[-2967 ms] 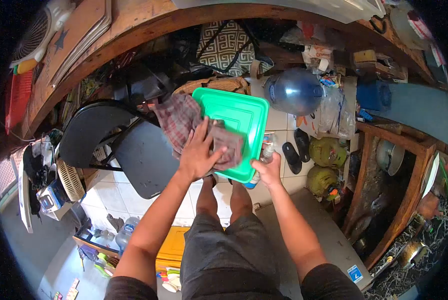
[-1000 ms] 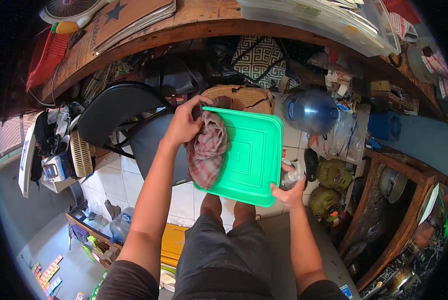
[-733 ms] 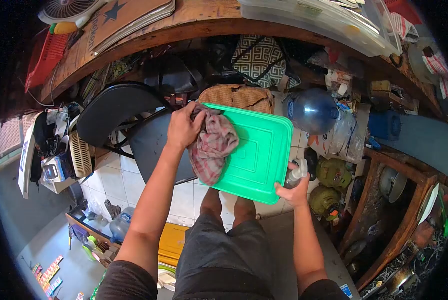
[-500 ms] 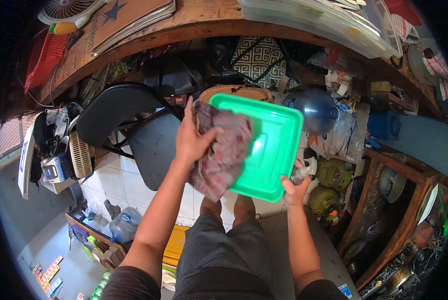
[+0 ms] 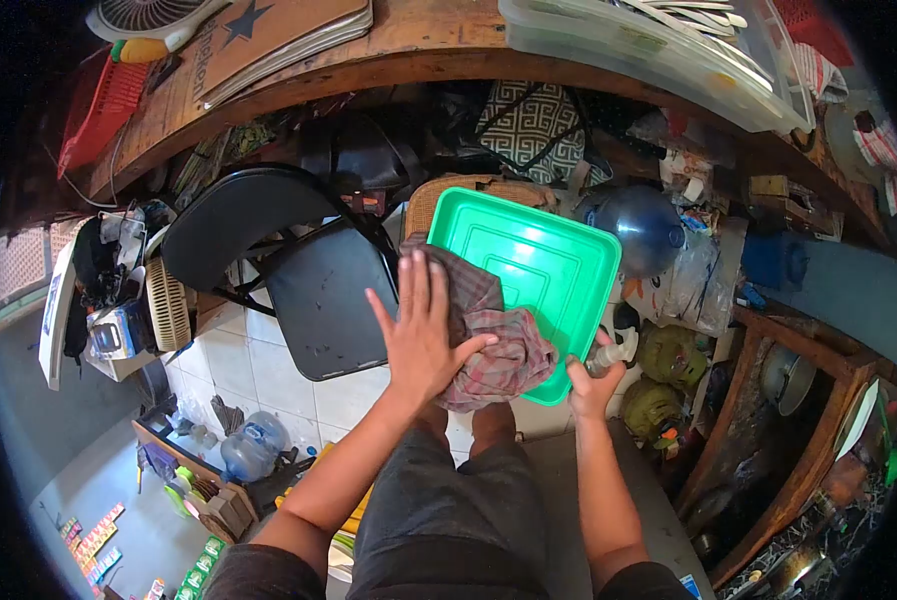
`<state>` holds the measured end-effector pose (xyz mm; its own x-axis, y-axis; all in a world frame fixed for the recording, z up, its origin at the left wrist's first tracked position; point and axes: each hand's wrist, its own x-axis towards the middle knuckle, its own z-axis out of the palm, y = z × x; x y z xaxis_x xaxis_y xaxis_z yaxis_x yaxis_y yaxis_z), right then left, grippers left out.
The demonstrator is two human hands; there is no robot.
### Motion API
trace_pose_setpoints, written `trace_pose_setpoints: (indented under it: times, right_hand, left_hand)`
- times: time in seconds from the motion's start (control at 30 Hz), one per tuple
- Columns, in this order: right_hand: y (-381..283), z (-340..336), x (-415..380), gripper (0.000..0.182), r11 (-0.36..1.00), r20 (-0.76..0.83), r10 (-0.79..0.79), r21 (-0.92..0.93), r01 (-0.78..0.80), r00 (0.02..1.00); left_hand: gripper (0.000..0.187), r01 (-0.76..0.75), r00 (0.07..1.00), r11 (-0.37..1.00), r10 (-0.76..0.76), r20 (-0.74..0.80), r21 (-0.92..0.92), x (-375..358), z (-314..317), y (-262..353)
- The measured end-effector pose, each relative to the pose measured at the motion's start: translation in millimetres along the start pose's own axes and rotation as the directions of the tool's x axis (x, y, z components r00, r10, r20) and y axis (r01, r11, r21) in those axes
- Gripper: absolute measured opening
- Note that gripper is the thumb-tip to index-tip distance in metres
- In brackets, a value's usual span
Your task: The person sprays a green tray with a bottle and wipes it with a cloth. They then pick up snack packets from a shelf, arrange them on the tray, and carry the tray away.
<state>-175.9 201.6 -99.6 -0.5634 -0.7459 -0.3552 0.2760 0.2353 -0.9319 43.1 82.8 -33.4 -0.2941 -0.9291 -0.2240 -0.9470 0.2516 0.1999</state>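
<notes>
A shallow green plastic tray (image 5: 576, 262) is held tilted in front of my legs. My right hand (image 5: 596, 385) grips its lower right corner, thumb on the rim, together with a clear bottle with a white spray head (image 5: 620, 352). Over the tray's lower left side lies a crumpled checked cloth (image 5: 508, 345), brownish and pink. My left hand (image 5: 423, 340) presses the cloth at its left part, fingers stretched and spread, thumb across it. The cloth hides that part of the tray, and the bottle's body is mostly behind my right hand.
A black folding chair (image 5: 328, 300) stands just left of the tray. Behind is a wooden table (image 5: 428, 40) with a clear plastic bin (image 5: 658, 60). A large blue water jug (image 5: 640, 230) and green gas cylinders (image 5: 668, 355) sit to the right, near a wooden rack (image 5: 808, 340).
My left hand has moved right and down, carrying the cloth across the tray's lower part. The cloth has bunched up, baring the tray's upper area. The tray has shifted slightly right.
</notes>
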Motion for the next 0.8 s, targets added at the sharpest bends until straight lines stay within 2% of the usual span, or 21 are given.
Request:
trace_pose_setpoints:
  times: [0.03,0.1,0.13,0.17,0.23,0.3,0.37,0.4,0.43,0.5,0.53,0.6,0.63,0.67,0.7,0.77,0.8]
  right_hand:
    - [1.2,-0.6,-0.6,0.058,1.0,0.009,-0.001,-0.004,0.001,1.0]
    - [-1.3,1.1,-2.1,0.058,1.0,0.014,-0.002,-0.011,0.002,1.0]
    - [-5.7,5.2,-3.5,0.059,1.0,0.029,0.023,-0.019,-0.022,0.999]
    - [-8.6,7.3,-3.2,0.059,0.999,0.045,0.046,-0.028,-0.045,0.998]
    - [1.2,2.7,0.6,0.06,0.996,0.082,0.08,-0.05,-0.077,0.993]
    - [4.2,1.4,1.3,0.06,0.991,0.116,0.121,-0.07,-0.113,0.986]
    - [-7.0,5.6,3.9,0.06,0.993,0.134,0.073,-0.099,-0.06,0.988]
    - [-16.5,7.7,7.7,0.059,0.99,0.216,0.092,-0.127,-0.065,0.972]
    - [-14.4,10.3,5.9,0.059,0.99,0.214,0.089,-0.128,-0.062,0.973]
    - [-2.3,18.3,2.6,0.059,0.991,0.057,0.059,0.115,-0.065,0.997]
    - [-0.4,16.3,3.8,0.06,0.987,0.07,0.051,0.151,-0.061,0.996]
    - [-5.4,15.3,0.9,0.06,0.988,0.08,0.074,0.128,-0.083,0.994]
    - [-8.9,16.9,-0.5,0.06,0.988,0.097,0.103,0.103,-0.113,0.99]
    - [-8.7,16.9,-1.7,0.069,0.983,0.115,0.159,0.07,-0.168,0.981]
    - [-10.9,20.0,-3.1,0.069,0.982,0.111,0.163,0.077,-0.172,0.98]
    - [-18.2,27.0,-4.1,0.061,1.0,0.23,0.012,-0.001,-0.012,0.973]
    - [-21.0,32.1,-5.8,0.061,0.999,0.247,0.004,0.035,-0.013,0.969]
  left_hand:
    - [0.113,0.0,1.0,1.0,0.0,-0.003,0.0,0.2,4.6,-0.4]
    - [0.105,-0.121,0.989,0.992,0.122,0.082,-0.019,-0.1,15.4,-0.9]
    - [0.096,-0.126,0.98,0.99,0.134,0.146,-0.06,0.8,17.4,1.5]
    - [0.096,-0.126,0.98,0.99,0.134,0.145,-0.062,1.6,19.2,5.7]
    - [0.089,-0.289,0.92,0.921,0.342,0.189,-0.26,6.0,15.5,18.9]
    - [0.084,-0.34,0.9,0.887,0.403,0.164,-0.313,17.5,10.0,28.3]
    - [0.082,-0.437,0.863,0.856,0.486,0.138,-0.276,43.7,6.1,30.0]
    - [0.081,-0.473,0.862,0.844,0.503,0.068,-0.251,56.2,4.5,25.2]
    - [0.081,-0.476,0.86,0.843,0.505,0.066,-0.252,65.5,3.2,18.6]
    - [0.079,-0.452,0.843,0.811,0.524,0.12,-0.371,78.0,0.9,3.6]
    - [0.079,-0.458,0.84,0.808,0.53,0.117,-0.37,77.6,3.0,-3.9]
    - [0.074,-0.281,0.953,0.858,0.303,-0.019,-0.43,73.9,7.2,-13.5]
    - [0.074,-0.286,0.951,0.858,0.309,-0.017,-0.426,70.3,8.5,-11.2]
    - [0.072,-0.255,0.966,0.9,0.253,-0.053,-0.354,63.4,10.3,-7.2]
    - [0.07,-0.219,0.975,0.935,0.2,-0.094,-0.279,58.6,10.6,-3.3]
    - [0.066,-0.254,0.965,0.937,0.231,-0.121,-0.238,56.2,11.7,7.1]
    - [0.063,-0.254,0.967,0.916,0.244,-0.072,-0.311,56.0,12.2,15.1]
